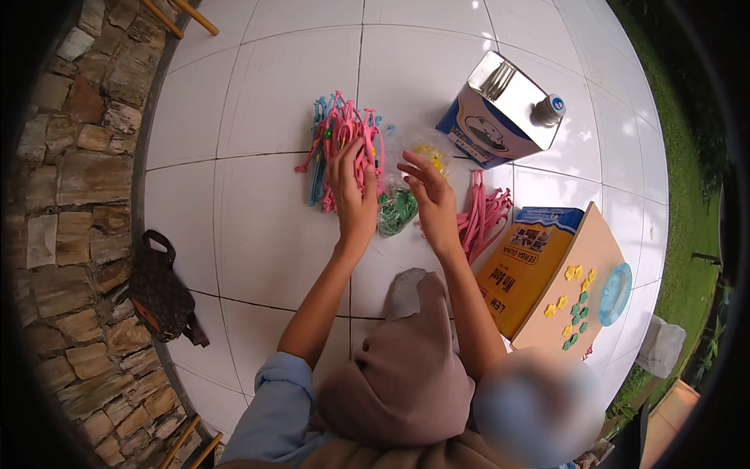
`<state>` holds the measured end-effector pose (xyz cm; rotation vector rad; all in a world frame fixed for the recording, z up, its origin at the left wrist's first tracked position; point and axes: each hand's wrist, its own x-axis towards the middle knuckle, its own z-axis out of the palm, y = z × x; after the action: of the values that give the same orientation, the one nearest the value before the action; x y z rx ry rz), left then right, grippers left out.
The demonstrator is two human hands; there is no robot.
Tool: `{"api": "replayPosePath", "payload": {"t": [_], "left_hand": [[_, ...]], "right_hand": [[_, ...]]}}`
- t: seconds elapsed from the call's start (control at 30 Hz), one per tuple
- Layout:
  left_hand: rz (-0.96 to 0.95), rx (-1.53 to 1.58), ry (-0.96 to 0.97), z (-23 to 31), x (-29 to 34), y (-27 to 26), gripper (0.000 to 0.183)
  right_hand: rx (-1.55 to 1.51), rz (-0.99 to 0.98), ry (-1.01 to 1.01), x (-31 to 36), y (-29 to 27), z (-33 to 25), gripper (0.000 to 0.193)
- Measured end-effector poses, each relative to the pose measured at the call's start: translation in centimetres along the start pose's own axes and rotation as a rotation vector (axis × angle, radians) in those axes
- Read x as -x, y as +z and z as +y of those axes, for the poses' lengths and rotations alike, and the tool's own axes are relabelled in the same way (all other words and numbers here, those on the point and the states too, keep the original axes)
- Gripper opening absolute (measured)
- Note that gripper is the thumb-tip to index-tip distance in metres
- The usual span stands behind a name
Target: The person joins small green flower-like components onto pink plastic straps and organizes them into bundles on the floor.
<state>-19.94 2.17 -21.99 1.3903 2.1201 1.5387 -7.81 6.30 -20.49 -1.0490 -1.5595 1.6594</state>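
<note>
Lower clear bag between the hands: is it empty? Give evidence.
Not empty: the clear bag shows green pieces through its plastic; how full, cannot tell.

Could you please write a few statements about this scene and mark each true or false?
The left hand is at the pink strips. True.
The loose yellow flower-shaped pieces lie on the floor tiles. False: they lie on a cardboard box.
A dark bag lies near the stone wall. True.
A plastic bag of green pieces lies left of the right hand. True.
The metal can stands left of both hands. False: it stands to their right.
</note>
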Motion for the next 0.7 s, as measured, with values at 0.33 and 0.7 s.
{"api": "replayPosePath", "payload": {"t": [0.33, 0.7], "left_hand": [[-0.824, 0.323, 0.073, 1.3, 11.6, 13.7, 0.034], [-0.776, 0.133, 0.123, 2.0, 9.5, 14.9, 0.052]], "right_hand": [[0.202, 0.921, 0.244, 10.3, -8.4, 12.7, 0.027], [0.187, 1.038, 0.075, 8.9, -6.0, 9.6, 0.027]]}}
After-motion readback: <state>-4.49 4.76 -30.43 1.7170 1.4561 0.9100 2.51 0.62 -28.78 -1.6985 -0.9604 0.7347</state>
